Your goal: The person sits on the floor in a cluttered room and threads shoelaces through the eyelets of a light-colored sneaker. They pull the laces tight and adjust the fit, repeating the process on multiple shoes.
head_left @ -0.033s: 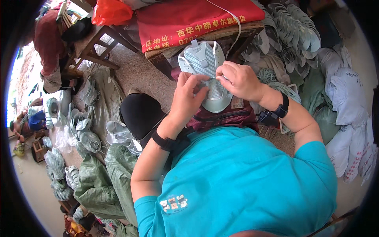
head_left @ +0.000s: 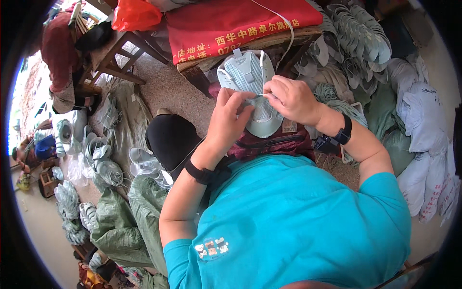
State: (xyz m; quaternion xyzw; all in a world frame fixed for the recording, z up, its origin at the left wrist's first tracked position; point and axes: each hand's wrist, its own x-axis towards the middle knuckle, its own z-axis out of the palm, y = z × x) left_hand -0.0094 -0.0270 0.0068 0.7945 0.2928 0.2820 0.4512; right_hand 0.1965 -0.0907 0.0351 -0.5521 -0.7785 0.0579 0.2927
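Observation:
A pale blue-grey shoe upper (head_left: 263, 126) rests over my lap on a dark red cloth (head_left: 272, 147), its tongue (head_left: 241, 65) pointing away from me. My left hand (head_left: 231, 111) bends over its left side, thumb and fingertips pinched at a thin light shoelace (head_left: 260, 95). From the other side my right hand (head_left: 292, 98) has thumb and forefinger closed on the same lace. The two pinches are close together above the middle of the upper. My fingers hide the lace holes beneath them.
Just beyond the upper stands a wooden stool (head_left: 250, 42) covered with red cloth (head_left: 207, 29). Stacks of grey shoe uppers (head_left: 358, 33) and white bundles (head_left: 423, 115) lie to the right. Green sacks (head_left: 115, 226) and more uppers (head_left: 108, 166) lie left of my black-clad knee (head_left: 171, 139).

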